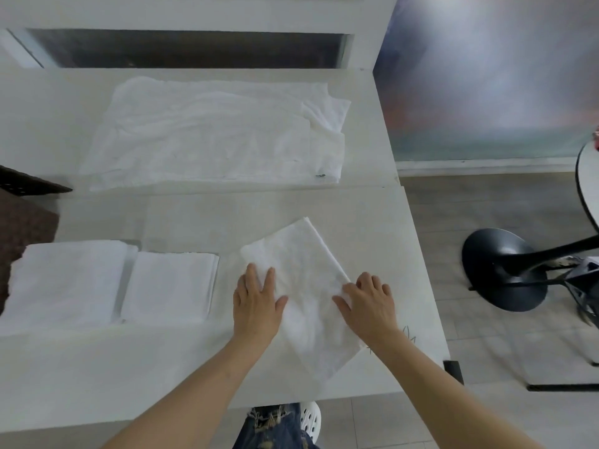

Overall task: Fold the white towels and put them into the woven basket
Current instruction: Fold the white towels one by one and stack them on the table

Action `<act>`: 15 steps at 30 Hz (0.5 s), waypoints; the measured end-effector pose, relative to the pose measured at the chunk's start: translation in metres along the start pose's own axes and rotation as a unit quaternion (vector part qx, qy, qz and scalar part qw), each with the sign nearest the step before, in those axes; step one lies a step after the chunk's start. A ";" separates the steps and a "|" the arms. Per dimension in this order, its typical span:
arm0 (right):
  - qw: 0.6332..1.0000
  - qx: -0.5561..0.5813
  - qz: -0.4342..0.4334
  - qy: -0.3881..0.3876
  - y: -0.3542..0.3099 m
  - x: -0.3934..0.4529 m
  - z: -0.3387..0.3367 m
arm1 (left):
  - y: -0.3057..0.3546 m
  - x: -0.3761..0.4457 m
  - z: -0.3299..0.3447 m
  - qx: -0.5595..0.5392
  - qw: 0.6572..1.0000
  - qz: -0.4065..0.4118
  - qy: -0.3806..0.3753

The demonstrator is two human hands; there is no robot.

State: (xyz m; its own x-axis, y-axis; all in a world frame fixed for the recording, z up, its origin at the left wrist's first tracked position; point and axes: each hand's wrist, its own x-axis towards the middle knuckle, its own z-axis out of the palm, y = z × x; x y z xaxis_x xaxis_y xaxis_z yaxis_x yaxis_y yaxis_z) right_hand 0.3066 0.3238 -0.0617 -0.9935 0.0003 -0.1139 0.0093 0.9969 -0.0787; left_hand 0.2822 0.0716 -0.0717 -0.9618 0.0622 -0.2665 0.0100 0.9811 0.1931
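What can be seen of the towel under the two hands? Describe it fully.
The towel under the hands is white, soft-looking cloth, faintly wrinkled, folded into a long rectangle of more than one layer. It lies flat on the white table, turned diagonally, one short end pointing up and away, the other near the table's front edge. The left hand presses flat on its left side, and the right hand rests on its right edge, fingers spread. It touches no other towel.

A plain indoor room, perhaps a home, is suggested by a white table (372, 222), pale tiled floor (486, 409), skirting board and a black pedestal base (499, 273).
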 end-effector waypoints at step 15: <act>0.941 0.283 0.108 -0.151 -0.004 -0.003 -0.011 | 0.038 0.008 -0.040 -0.688 0.669 -0.266 -0.091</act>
State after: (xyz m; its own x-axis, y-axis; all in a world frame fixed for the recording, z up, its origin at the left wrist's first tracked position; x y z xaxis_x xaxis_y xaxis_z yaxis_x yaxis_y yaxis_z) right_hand 0.3081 0.3205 -0.0504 -0.8846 0.0909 -0.4574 0.3519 0.7737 -0.5269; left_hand 0.2636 0.1024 -0.0283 -0.6788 -0.0837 -0.7296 -0.7023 -0.2163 0.6782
